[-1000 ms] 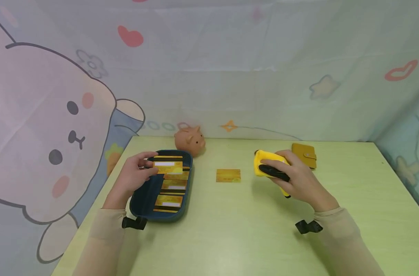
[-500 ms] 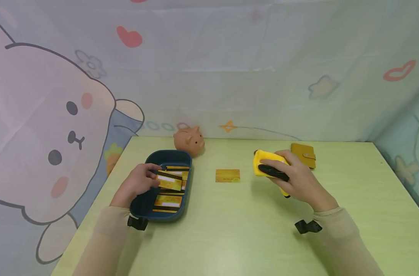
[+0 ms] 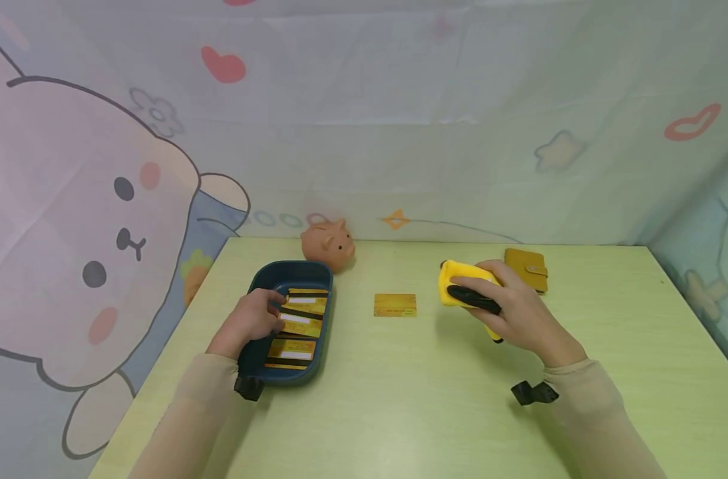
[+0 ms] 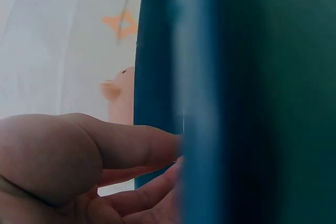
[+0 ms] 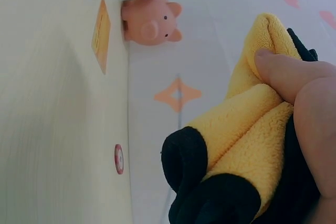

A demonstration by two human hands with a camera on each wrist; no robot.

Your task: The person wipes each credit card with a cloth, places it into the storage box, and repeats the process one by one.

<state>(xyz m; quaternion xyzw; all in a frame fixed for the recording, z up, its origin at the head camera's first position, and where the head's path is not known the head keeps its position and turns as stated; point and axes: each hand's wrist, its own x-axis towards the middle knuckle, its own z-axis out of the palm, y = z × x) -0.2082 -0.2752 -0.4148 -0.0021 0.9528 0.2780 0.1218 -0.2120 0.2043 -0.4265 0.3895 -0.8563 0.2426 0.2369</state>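
In the head view my left hand (image 3: 257, 314) reaches into a dark blue tray (image 3: 253, 369), thumb and fingers curled at the left edge of a gold bank card (image 3: 301, 324). That card overlaps others; another gold card (image 3: 307, 301) lies above it and one (image 3: 291, 349) below. The left wrist view has the fingertips hidden behind the tray's wall (image 4: 197, 103). My right hand (image 3: 510, 309) holds a bunched yellow cloth (image 3: 462, 271) with black trim above the table. The right wrist view shows the thumb pressed against the fleecy yellow cloth (image 5: 247, 114).
A single gold card (image 3: 395, 305) lies flat mid-table. Behind the tray sits a pink piggy bank (image 3: 328, 246), and a mustard wallet (image 3: 527, 269) lies beyond my right hand. A small red-rimmed disc (image 5: 119, 159) appears on the table in the right wrist view.
My left hand has moved down and right with the gold bank card, lowering it from the tray's upper part onto the other cards. The right hand and cloth stay put.
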